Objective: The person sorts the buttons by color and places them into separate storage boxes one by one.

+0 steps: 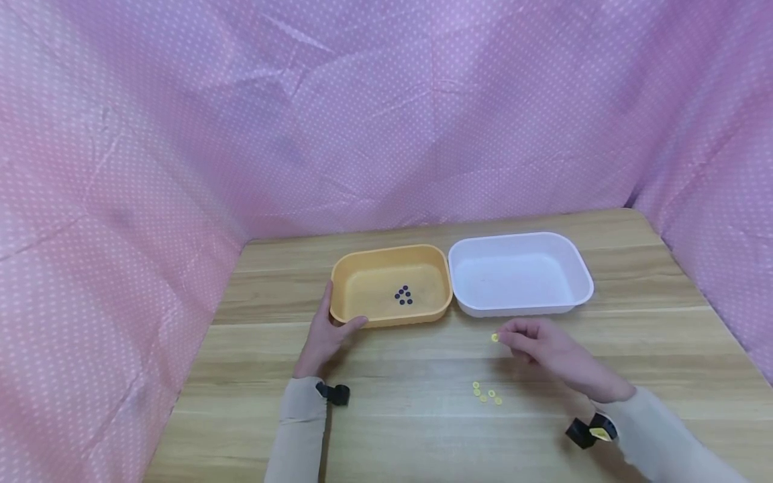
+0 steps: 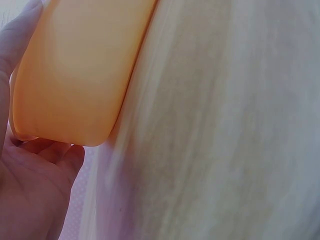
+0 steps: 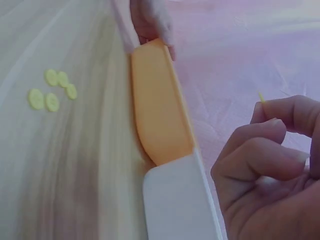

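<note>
My left hand [image 1: 323,339] holds the left end of an orange plastic tray [image 1: 391,319], the thumb along its front and the fingers around its side. In the left wrist view, the hand [image 2: 35,185] lies against the tray wall [image 2: 80,85]. Several small dark discs [image 1: 405,288] lie inside that tray. Between thumb and fingertips, my right hand [image 1: 546,352] pinches a small yellow button-like disc [image 1: 494,337] above the table, in front of the white tray. Edge-on, the same disc [image 3: 261,96] shows in the right wrist view. Several more yellow discs [image 1: 483,398] lie on the table.
A white plastic tray [image 1: 522,311] stands at the right, side against side with the orange one. Both rest on a wood-grain table [image 1: 392,429]. Pink dotted cloth [image 1: 386,134] hangs behind the table and along both sides.
</note>
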Demonstrator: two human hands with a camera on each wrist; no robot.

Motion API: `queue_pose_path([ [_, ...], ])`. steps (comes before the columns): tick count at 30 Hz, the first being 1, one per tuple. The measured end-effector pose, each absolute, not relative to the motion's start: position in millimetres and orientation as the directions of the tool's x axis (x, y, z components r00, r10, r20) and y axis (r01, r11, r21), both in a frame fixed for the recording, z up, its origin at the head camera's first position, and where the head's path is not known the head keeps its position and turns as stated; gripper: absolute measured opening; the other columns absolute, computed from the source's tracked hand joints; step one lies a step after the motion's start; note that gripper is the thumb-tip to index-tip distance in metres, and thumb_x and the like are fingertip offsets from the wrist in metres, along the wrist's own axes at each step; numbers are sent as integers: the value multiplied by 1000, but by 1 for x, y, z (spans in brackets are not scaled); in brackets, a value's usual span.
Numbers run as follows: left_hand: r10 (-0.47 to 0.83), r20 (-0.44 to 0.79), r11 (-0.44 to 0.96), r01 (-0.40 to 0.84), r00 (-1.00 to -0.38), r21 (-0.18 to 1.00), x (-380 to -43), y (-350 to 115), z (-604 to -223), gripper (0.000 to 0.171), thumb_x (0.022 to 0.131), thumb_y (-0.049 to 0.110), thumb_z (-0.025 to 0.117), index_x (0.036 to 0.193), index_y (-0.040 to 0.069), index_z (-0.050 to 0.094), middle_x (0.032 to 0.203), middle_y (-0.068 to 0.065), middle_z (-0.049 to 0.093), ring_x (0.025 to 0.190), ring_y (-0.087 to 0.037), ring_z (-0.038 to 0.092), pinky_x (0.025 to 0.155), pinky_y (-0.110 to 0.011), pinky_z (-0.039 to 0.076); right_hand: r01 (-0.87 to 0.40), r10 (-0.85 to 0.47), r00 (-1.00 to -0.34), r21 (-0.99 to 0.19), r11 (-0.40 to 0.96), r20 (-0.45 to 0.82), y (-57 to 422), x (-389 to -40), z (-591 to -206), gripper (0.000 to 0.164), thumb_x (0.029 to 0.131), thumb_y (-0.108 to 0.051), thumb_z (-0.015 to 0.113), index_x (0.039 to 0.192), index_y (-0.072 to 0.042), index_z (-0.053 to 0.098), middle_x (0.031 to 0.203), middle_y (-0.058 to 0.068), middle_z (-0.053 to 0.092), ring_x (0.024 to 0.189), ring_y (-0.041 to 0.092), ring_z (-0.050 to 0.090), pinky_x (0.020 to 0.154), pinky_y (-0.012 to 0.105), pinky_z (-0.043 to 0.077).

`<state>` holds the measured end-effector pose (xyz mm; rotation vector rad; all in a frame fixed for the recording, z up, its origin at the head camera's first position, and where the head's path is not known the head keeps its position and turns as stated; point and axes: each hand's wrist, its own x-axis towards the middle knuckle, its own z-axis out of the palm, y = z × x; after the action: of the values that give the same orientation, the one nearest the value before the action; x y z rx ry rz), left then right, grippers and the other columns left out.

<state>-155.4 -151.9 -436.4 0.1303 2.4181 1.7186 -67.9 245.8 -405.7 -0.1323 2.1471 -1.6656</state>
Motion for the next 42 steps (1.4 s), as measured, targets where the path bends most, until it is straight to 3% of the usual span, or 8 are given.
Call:
queue_pose_path([
  [8,166,-81,328,-22,-983,944,-160,-155,-447,116,79,26,83,157,15,-3,162,-4,7,143,-24,24,114,-36,27,172,-296,-926,-960,220,-234,255,-72,-398,34,99,-33,56,97,1,59,64,2,39,56,14,37,45,29,34],
  [14,143,-46,333,5,-989,943,-166,-160,-469,119,75,34,84,157,21,0,162,2,10,141,-20,28,113,-36,30,156,-303,-934,-979,132,-190,264,-79,-398,31,100,-28,55,91,1,57,62,1,32,52,16,27,41,30,25],
  [20,124,-35,350,10,-992,937,-165,-159,-470,119,75,37,84,158,19,1,162,2,10,142,-20,27,113,-37,28,156,-287,-942,-984,85,-174,275,-90,-393,23,100,-24,55,96,-3,63,65,-2,36,53,16,27,43,29,20],
  [23,117,-41,357,3,-992,934,-165,-159,-470,119,74,38,85,158,19,1,162,2,10,142,-19,26,114,-36,28,152,-281,-945,-986,74,-167,281,-99,-390,24,101,-25,55,96,-3,64,66,-1,36,55,17,26,45,30,19],
  [30,124,-28,351,17,-992,936,-165,-159,-471,119,75,35,85,158,16,2,162,-1,12,141,-21,29,113,-37,29,120,-328,-936,-992,48,-129,291,-116,-390,30,101,-26,53,79,-6,49,64,1,24,54,18,18,46,33,14],
  [42,135,-58,335,-9,-989,942,-167,-160,-470,118,76,33,84,157,19,0,162,0,10,141,-19,28,113,-35,29,161,-316,-937,-987,-5,-151,301,-134,-392,30,102,-24,53,76,-9,51,63,0,21,52,17,15,47,34,10],
])
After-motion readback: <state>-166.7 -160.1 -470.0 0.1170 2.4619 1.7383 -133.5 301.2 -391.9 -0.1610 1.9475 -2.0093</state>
